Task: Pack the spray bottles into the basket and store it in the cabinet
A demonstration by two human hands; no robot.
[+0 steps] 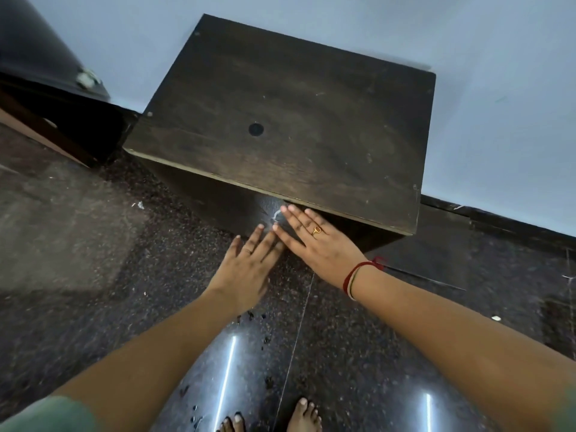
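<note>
Nearest the camera, bare toes (pixel 304 414) stand on a dark polished stone floor (pixel 93 244), and both forearms stretch forward and down from the bottom corners of the view. The left hand (pixel 246 263) is flat and spread, fingers extended, gripping nothing. The right hand (pixel 314 236), with a ring and a red thread band at the wrist, is likewise flat and unclenched, its fingertips reaching a little further and lying against the front of the low dark wooden cabinet (pixel 280 120), just under the overhanging edge of the top. The two hands nearly touch each other at the fingertips, close to the middle of the cabinet front.

The cabinet lies straight ahead of the hands, its long axis running left to right along the pale wall (pixel 498 88); the right hand is the nearer to it. The front appears closed (the view is steep, so the door seam is hard to make out). Neither the basket nor any spray bottle is in view; my judgement is that they are inside, and the hands are pressing the doors shut.
</note>
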